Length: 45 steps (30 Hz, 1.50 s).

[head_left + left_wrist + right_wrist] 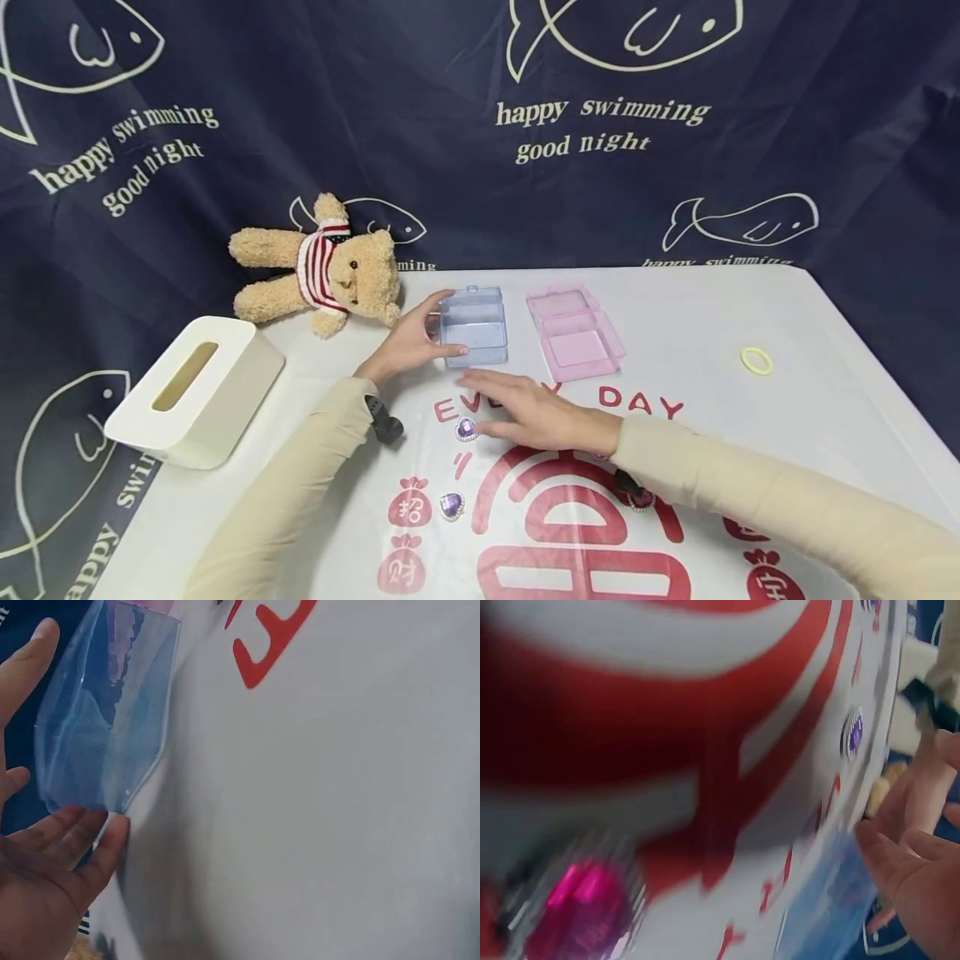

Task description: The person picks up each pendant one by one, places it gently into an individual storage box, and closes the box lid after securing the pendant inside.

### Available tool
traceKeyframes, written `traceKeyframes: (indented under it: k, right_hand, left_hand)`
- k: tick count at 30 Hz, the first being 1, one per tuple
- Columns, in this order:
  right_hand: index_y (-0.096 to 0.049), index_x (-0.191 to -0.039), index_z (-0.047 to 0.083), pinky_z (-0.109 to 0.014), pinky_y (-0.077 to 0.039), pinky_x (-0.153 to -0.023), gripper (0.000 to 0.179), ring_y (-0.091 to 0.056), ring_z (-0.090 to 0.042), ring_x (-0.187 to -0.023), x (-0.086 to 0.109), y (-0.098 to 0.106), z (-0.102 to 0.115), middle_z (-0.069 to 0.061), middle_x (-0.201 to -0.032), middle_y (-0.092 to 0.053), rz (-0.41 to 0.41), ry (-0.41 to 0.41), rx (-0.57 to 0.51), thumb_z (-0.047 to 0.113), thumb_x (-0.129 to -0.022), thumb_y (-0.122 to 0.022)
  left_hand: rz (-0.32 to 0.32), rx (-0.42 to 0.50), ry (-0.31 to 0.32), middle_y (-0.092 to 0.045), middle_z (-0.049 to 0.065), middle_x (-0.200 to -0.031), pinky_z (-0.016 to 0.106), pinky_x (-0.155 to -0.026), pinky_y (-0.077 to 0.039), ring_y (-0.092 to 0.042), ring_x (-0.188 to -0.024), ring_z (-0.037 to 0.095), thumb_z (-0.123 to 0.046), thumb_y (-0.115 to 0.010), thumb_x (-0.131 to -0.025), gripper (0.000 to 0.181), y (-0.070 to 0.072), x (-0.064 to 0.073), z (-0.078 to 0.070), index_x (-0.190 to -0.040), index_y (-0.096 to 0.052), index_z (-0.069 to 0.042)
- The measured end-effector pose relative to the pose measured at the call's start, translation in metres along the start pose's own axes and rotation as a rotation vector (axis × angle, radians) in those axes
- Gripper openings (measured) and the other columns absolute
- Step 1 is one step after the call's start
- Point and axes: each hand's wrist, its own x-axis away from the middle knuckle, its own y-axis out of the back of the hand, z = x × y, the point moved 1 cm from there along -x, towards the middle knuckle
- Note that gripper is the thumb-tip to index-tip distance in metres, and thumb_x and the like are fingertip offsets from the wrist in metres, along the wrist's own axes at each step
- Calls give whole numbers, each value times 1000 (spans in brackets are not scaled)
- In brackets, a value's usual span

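A clear blue plastic box (474,335) stands with its lid raised toward the back of the table. My left hand (411,337) is spread along its left side, with the thumb over the front rim. In the left wrist view, fingertips touch the wall of the blue box (105,727), while the thumb is raised. My right hand (525,408) hovers in front of the box, fingers extended and holding nothing. Beside its thumb lies a purple heart-shaped gem (466,429) with a silvery rim; another purple gem (452,507) lies nearer. A pink gem (585,911) shows under the right wrist.
To the right of the blue box stands an opened pink plastic box (577,337). A yellow ring (756,361) lies farther right. At the left are a white tissue box (198,392) and a teddy bear (322,271) on its side. A dark printed curtain (450,142) hangs behind.
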Motion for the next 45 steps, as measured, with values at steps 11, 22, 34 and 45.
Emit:
traceKeyframes:
  k: [11,22,34,45]
  right_hand:
    - [-71,-99,10,-31,-50,-96,11,-60,-18,-106,-19,-31,0,-4,-111,-68,174,46,111,12,-87,-70]
    - [-72,-96,11,-28,-50,-91,10,-60,-14,-97,-20,-33,-7,0,-100,-69,165,36,71,14,-87,-71]
    - [-72,-98,11,-25,-53,-87,11,-59,-13,-95,-17,-29,-4,-1,-100,-65,147,21,89,18,-89,-69]
    - [-71,-97,3,-24,-57,-84,16,-65,-17,-93,-41,14,-4,-7,-100,-67,-145,133,48,11,-84,-74]
  left_hand:
    - [-48,-37,-1,-51,16,-140,38,-97,-54,-56,-122,32,-27,-87,-71,83,-1,-2,6,-141,-45,-10]
    - [-88,-33,-22,-58,15,-130,38,-96,-55,-60,-117,31,-24,-89,-68,75,-3,-2,5,-131,-52,-8]
    - [-94,-87,-34,-61,16,-124,38,-89,-57,-63,-112,31,-26,-90,-67,75,-2,-3,5,-129,-52,-7]
    - [-88,-142,-56,-64,15,-119,37,-85,-58,-65,-105,29,-24,-88,-69,73,-1,-6,9,-130,-51,-10]
